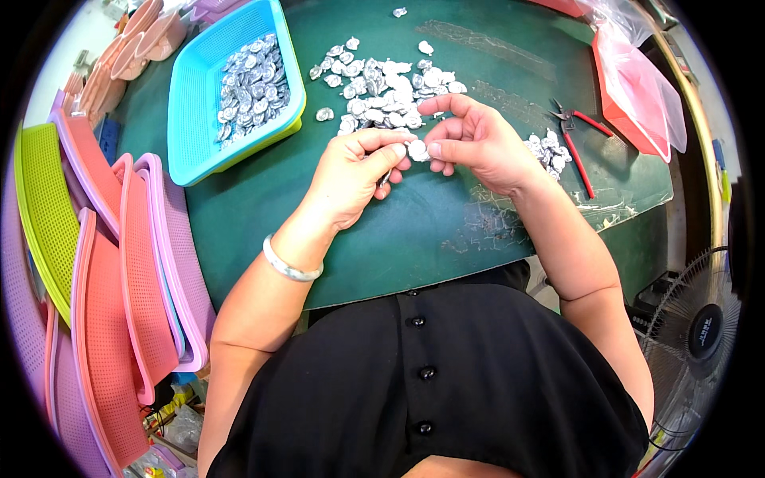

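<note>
Over the green table, a small silver flower-shaped piece [417, 150] sits between the fingertips of my two hands. My left hand [347, 175], with a pale bangle at its wrist, pinches the piece between thumb and forefinger. A slim dark tool [385, 178] shows under its curled fingers; most of it is hidden. My right hand [482, 147] meets the piece's right edge with its thumb pressed toward the fingers, the forefinger arched above. Just beyond my hands spreads a loose heap of similar silver pieces [382, 88].
A blue basket [179, 103] of silver pieces stands at left. Right of my right hand are a smaller silver heap [547, 151] and red-handled pliers [578, 147]. A red bin [629, 95] sits far right. Stacked colored baskets [127, 303] crowd the left; a fan [693, 342] stands lower right.
</note>
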Demonstrator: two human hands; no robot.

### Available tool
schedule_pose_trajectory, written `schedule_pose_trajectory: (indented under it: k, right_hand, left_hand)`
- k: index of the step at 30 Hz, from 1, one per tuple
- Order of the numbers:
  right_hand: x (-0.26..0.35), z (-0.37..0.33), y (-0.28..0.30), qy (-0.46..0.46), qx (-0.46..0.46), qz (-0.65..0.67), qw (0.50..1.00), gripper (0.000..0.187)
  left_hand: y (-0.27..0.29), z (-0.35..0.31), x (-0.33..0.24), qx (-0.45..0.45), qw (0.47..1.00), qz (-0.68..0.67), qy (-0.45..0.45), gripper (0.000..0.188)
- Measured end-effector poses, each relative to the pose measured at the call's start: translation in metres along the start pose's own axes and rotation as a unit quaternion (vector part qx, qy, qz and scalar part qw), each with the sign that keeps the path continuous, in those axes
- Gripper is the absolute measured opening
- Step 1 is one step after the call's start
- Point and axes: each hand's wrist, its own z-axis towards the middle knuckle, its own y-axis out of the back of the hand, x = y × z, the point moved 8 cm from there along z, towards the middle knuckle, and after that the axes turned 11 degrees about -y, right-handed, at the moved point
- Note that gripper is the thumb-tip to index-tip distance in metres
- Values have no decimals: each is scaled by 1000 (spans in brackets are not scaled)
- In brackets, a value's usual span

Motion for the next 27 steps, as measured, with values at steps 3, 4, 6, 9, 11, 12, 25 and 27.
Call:
schedule_pose_trajectory:
  k: [3,4,6,9,11,12,25,27]
  right_hand:
    - [1,0,1,13,-8,-11,1000,40]
    - [2,0,1,14,-12,-16,1000,40]
    - [2,-1,1,16,-15,-21,1000,40]
    - [2,0,0,16,-13,-23,1000,39]
    - [1,0,0,14,-14,-24,1000,39]
    - [1,-1,0,12,-14,-25,1000,39]
    - [1,1,-3,29,22,-13,999,44]
    - [0,1,-2,21,15,-10,1000,45]
  left_hand:
    - [-1,-1,1,3,1000,-25,6,19]
    - [-1,-1,1,0,999,-32,10,19]
    - [-3,-1,1,-6,999,-45,18,19]
    - [-3,-1,3,-8,998,-50,26,16]
    - [-2,0,5,-9,998,-53,31,15]
    - [-2,0,5,-9,998,-55,33,15]
    - [-1,-1,9,-28,992,-105,72,11]
    - [-2,-1,8,-22,991,-108,70,11]
